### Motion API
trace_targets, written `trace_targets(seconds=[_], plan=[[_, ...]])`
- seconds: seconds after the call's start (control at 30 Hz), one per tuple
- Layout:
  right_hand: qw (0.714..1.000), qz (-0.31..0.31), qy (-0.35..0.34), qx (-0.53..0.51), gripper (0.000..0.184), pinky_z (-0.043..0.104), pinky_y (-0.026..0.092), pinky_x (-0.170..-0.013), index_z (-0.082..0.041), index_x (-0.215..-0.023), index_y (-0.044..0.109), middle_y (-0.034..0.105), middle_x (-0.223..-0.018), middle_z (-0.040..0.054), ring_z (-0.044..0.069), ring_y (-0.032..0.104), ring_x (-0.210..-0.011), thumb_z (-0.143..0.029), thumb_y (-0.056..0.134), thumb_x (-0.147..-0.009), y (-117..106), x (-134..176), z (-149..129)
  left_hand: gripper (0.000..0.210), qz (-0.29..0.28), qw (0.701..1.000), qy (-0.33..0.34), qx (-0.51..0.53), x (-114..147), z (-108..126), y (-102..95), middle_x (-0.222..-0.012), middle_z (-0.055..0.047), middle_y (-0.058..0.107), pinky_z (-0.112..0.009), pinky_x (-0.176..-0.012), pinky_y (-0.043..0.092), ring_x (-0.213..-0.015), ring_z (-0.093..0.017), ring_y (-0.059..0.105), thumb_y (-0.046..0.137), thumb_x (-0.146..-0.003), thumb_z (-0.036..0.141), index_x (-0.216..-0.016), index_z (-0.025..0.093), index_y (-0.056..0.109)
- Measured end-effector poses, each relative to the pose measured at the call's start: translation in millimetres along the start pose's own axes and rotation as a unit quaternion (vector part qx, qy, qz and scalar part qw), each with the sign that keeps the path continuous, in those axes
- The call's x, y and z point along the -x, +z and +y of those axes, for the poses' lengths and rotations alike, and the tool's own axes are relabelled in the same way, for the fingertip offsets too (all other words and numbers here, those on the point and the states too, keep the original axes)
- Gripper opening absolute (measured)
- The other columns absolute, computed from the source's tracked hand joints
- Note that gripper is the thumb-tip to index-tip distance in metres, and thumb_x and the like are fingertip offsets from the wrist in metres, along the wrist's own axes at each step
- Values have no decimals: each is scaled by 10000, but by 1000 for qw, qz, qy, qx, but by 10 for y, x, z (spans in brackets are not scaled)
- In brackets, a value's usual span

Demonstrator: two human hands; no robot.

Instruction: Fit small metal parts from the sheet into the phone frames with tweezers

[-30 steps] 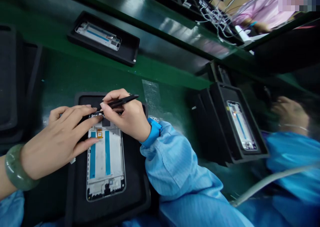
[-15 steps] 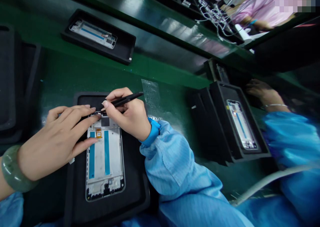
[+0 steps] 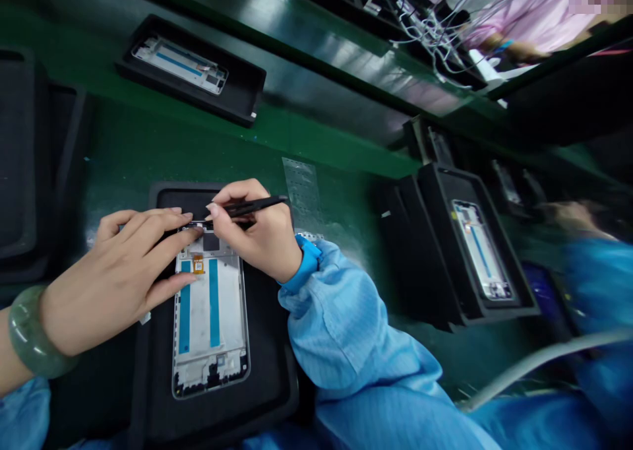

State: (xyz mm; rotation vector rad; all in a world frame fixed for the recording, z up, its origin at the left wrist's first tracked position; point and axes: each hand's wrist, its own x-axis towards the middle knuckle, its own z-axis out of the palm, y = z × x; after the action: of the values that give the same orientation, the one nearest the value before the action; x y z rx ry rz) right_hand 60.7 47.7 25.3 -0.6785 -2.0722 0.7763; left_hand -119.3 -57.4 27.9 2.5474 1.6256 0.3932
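Observation:
A phone frame with two blue strips and a small orange flex piece lies in a black tray in front of me. My left hand, with a green bangle at its wrist, rests on the frame's upper left part. Its fingers are stretched out and press near the top edge. Black tweezers are pinched in my right hand, their tips at the frame's top edge beside my left fingertips. Exactly what the tips touch is hidden.
Another phone frame lies in a black tray at the back. Stacked black trays with a phone frame stand right, near a co-worker's blurred hand. A clear perforated sheet lies behind my right wrist. More trays are left.
The tweezers' rear end has dipped slightly, while my left hand stays on the frame. The co-worker's hand has moved right, away from the stacked trays. The view has shifted a little.

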Motion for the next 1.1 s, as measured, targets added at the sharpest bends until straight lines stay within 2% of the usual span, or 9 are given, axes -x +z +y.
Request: trace_targets(seconds=[0.1,0.2,0.3,0.4,0.5,0.77,1.1], plan=[[997,-3,-50,58,61,223,532,-726,-201,-852,549,656,-833,-6,106,644,-781,-141,535,-849,15,1,-44,463,-2,1000,5,0,-9,-3,-8,-1317,-155,546,-501,-910,350,-1218,-326,499,391,-952,461,-1285,159,504],[993,-23,-61,96,80,232,529,-721,-212,-858,545,658,-842,-1,113,646,-789,-148,497,-860,20,6,-76,437,-3,1000,13,-4,-21,-4,-22,-1297,-139,565,-492,-902,347,-1217,-320,500,394,-952,441,-1272,170,513],[997,-16,-24,72,59,237,534,-715,-211,-855,543,650,-842,0,115,647,-782,-159,516,-854,7,17,-56,414,0,1000,16,-8,-26,-4,-28,-1302,-134,565,-489,-905,343,-1226,-314,496,398,-951,412,-1267,172,518],[999,-8,46,-6,19,219,535,-632,-197,-868,546,636,-828,0,102,644,-714,-196,559,-854,-16,28,-1,411,2,1000,14,-7,-25,-8,-21,-1313,-136,557,-491,-905,347,-1219,-318,501,409,-948,397,-1281,179,513],[995,-7,85,-56,70,208,529,-579,-188,-883,556,632,-824,-1,93,640,-670,-251,580,-864,-29,41,26,420,5,1000,6,5,-23,-16,-10,-1315,-132,556,-498,-909,348,-1201,-328,511,417,-941,394,-1300,195,506],[1000,10,-7,16,33,250,536,-726,-199,-851,593,670,-826,-4,115,655,-771,-215,621,-860,-58,72,-27,452,0,1000,-1,24,-14,-29,1,-1320,-121,554,-495,-922,339,-1206,-325,506,426,-933,415,-1326,205,499],[999,-12,-14,33,53,261,533,-704,-217,-848,610,677,-825,-6,117,649,-742,-255,595,-881,-48,69,-5,451,8,1000,6,15,-19,-22,7,-1316,-128,557,-484,-910,337,-1215,-320,500,408,-942,426,-1306,180,511]])
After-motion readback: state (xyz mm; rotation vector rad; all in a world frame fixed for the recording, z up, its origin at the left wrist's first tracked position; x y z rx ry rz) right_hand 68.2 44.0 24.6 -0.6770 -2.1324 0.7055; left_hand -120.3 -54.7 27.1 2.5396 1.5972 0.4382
